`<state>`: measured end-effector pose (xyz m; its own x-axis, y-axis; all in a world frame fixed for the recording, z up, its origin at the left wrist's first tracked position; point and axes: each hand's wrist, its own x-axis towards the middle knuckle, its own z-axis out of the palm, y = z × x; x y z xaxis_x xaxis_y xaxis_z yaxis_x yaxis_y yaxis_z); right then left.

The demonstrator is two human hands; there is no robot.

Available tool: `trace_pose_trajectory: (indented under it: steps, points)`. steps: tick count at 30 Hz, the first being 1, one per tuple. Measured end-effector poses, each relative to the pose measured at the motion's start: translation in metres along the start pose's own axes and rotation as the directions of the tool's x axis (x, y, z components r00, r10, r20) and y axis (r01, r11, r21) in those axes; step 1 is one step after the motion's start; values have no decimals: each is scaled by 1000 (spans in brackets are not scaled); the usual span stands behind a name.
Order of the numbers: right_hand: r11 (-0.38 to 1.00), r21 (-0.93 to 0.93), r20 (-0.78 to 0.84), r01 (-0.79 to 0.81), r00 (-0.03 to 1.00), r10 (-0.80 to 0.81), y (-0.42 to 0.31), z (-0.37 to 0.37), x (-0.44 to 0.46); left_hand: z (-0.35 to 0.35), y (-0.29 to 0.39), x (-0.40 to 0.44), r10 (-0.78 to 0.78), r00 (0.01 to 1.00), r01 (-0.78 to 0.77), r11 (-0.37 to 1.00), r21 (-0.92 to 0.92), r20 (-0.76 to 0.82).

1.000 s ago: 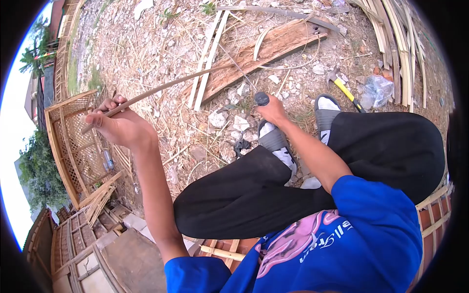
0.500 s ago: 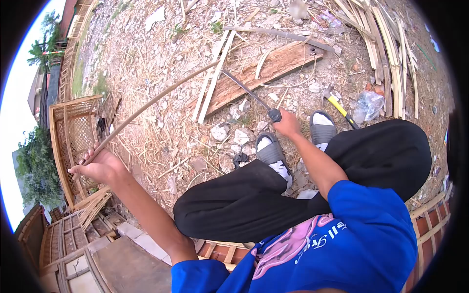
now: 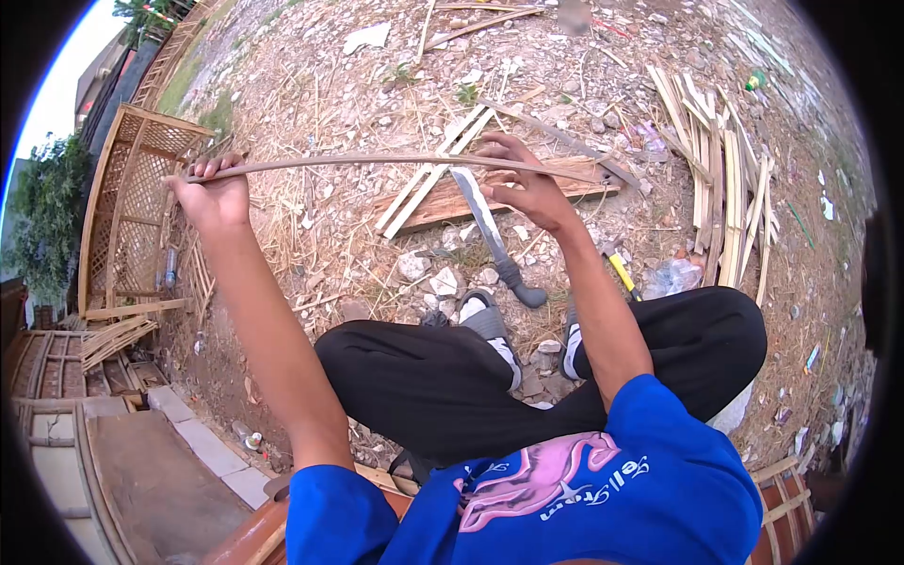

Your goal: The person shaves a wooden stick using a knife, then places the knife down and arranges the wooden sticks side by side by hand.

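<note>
My left hand [image 3: 215,193] grips one end of a long, slightly bowed wooden strip [image 3: 348,161], which stretches across to the right. At the strip's other part, my right hand [image 3: 532,184] has its fingers apart, with the strip passing between thumb and fingers; whether they touch it is unclear. Below the strip, a machete [image 3: 482,217] with a dark wrapped handle lies with its blade toward the plank. The weathered wooden plank [image 3: 428,215] rests on the ground, and two pale laths [image 3: 435,174] lie across it.
A hammer with a yellow handle [image 3: 621,271] lies by my right knee, near a clear plastic bag [image 3: 670,280]. Stacked wooden strips [image 3: 730,198] are at the right. A lattice frame [image 3: 132,198] stands at the left. Stones and wood shavings litter the ground.
My right hand has let go of the machete, now lying down, and moved up to the strip. The strip has swung from a slant to nearly level.
</note>
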<state>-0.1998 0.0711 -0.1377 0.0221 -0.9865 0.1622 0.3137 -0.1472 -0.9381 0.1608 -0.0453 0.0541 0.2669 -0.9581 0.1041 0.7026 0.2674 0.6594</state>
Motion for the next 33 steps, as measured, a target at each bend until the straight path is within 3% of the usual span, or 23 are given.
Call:
trace_pose_trajectory:
  steps: [2,4,5,6,8,9,11,12,14,15,18,20,21,24,26,27,28,29,30,32,33]
  points:
    - [964,260,32,65,997,-76,-24,7,0,4,2,5,10,1000,-11,998,-60,-13]
    - [838,543,85,54,989,-119,-33,13,-2,9,0,-5,30,995,-34,998,-47,-91]
    - [898,437,5,50,998,-58,-42,13,3,-9,3,6,5,1000,-4,992,-124,9]
    - [922,371,-25,108,994,-106,-46,10,9,-36,3,12,-19,995,38,979,-199,99]
    - [942,313,-98,121,991,-94,-84,14,19,-1,-18,-21,84,949,-81,996,21,-304]
    - [920,347,-110,180,982,-151,-92,5,37,-10,-27,-35,37,968,-24,998,56,-247]
    - [933,191,-236,304,937,-257,-142,26,52,-6,-34,-40,-33,997,42,992,122,-69]
    - [953,84,-233,292,935,-266,-166,31,56,6,-36,-47,-45,992,65,983,173,-119]
    - [849,-239,-158,471,844,-512,-194,38,52,37,-47,-77,-78,970,141,952,271,-232]
    - [801,-292,-99,522,817,-569,-199,31,57,43,-53,-86,-92,954,183,932,311,-286]
    - [816,-432,-166,384,856,-490,-176,30,55,34,-76,-92,17,986,-132,678,723,163]
    - [762,-567,-133,313,878,-460,-137,36,47,55,-97,-117,-31,884,-339,642,688,466]
    - [640,-724,-13,259,921,-388,-114,32,38,64,-114,-124,-44,816,-357,746,562,577]
    - [473,-810,77,348,862,-501,-58,44,33,76,-129,-150,-194,699,-452,626,635,689]
    - [537,-783,106,314,918,-383,-39,54,27,79,-144,-158,-15,572,-651,599,466,820]
    - [567,-772,98,288,935,-342,-29,58,27,80,-150,-162,33,580,-680,569,462,814]
    - [596,-760,90,259,950,-298,-18,60,28,73,-152,-160,-30,642,-565,657,499,766]
    - [496,-823,160,276,951,-264,-6,60,29,63,-152,-155,-104,689,-437,729,526,717]
    - [535,-775,166,337,925,-343,-4,65,27,57,-152,-152,-186,724,-298,784,545,664]
    - [712,-667,77,220,971,-227,-2,70,23,51,-157,-143,-30,788,-202,931,304,615]
    - [775,-600,60,196,978,-200,-1,71,20,50,-156,-138,2,823,-222,921,319,568]
